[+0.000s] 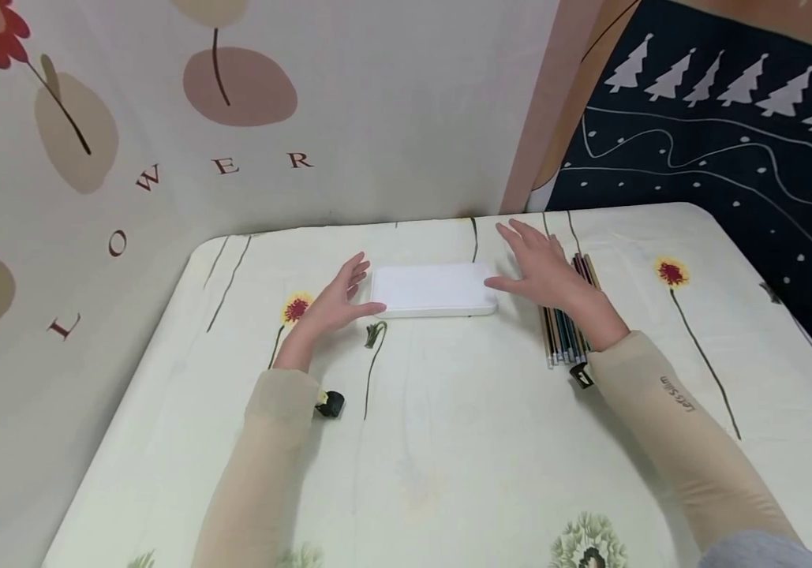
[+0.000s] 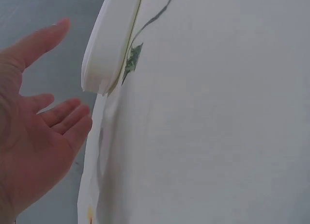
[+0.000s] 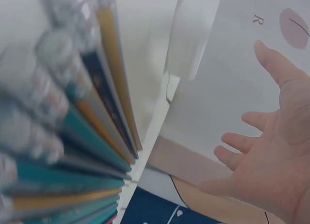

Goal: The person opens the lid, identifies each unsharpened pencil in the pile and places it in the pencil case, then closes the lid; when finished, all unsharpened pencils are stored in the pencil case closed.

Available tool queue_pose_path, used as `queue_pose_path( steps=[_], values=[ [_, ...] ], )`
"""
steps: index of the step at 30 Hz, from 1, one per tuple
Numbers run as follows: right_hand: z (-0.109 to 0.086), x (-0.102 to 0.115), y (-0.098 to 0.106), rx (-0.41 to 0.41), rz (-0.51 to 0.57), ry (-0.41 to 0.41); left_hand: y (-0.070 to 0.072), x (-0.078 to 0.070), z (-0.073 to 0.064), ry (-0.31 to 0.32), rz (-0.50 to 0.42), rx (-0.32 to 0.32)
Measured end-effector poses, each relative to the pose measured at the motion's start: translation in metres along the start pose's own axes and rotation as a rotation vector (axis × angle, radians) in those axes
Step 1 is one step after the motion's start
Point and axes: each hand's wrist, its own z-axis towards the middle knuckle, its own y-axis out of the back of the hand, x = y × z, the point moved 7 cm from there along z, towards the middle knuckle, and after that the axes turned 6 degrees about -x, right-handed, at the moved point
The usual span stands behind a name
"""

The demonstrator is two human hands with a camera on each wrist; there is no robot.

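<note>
White box (image 1: 434, 289) lies flat mid-table on the flowered cloth (image 1: 448, 442) — left hand (image 1: 334, 304) and right hand (image 1: 544, 272) flank its ends, fingers spread, apparently squaring it — coloured pencils (image 1: 565, 327) under the right wrist.

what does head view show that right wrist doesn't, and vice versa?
Only head: the left hand open at the left end of the white box, the right hand over the row of pencils, and the flowered table cover as a whole.
Only right wrist: the pencil ends close up, blurred, and the open palm.
Both: right hand, pencils, white box, the lettered wall cloth.
</note>
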Motion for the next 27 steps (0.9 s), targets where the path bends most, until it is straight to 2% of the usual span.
queue_pose_path(
  steps=[6,11,20,27],
  values=[
    [0.004,0.012,-0.012,0.004,0.001,0.037,-0.006,0.005,-0.001,-0.014,-0.046,0.041],
    [0.006,0.023,-0.017,0.029,0.047,0.070,-0.008,0.007,0.001,-0.002,-0.057,0.056],
    [0.008,0.051,-0.031,0.053,0.047,0.188,-0.009,0.012,0.004,-0.004,-0.049,0.066],
    [0.010,0.064,-0.041,0.088,0.023,0.224,-0.011,0.020,0.007,0.055,-0.016,0.042]
  ],
)
